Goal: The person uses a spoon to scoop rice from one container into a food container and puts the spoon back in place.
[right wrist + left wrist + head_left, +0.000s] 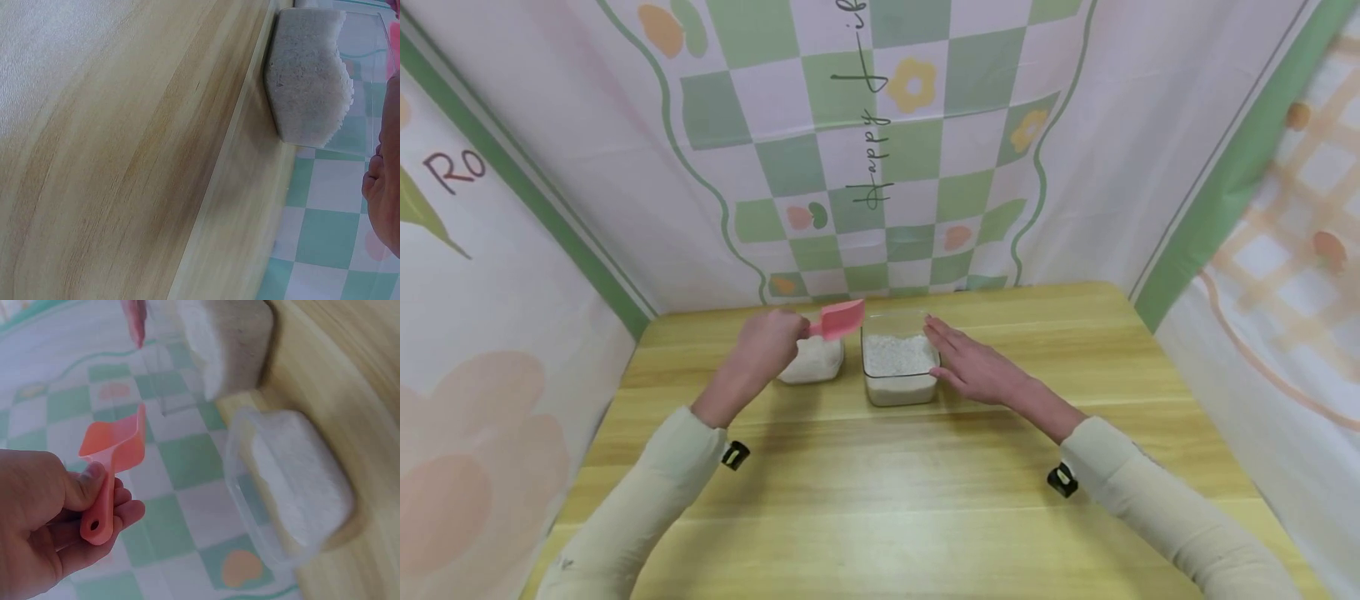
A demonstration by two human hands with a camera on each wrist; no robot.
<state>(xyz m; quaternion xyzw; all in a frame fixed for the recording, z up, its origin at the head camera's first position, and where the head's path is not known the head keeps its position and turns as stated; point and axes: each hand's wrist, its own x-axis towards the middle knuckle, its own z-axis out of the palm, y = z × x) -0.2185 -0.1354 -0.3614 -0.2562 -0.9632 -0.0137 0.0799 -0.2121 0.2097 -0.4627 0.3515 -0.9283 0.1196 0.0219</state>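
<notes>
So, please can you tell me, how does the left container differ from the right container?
Walls: the left container is cloudy, while the right container is clear as glass.
Corners: the left container's are softly rounded; the right container's look squarer.
Size: the left container looks smaller and lower than the right container.
Shared: both stand upright on the wooden table, partly filled with white contents whose surface is uneven.

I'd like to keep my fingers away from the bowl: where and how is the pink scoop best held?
The pink scoop is probably best pinched by its slim handle, coming from the person's left: in the head view its wide bowl points right and the handle left. The left grip holds it there.
</notes>
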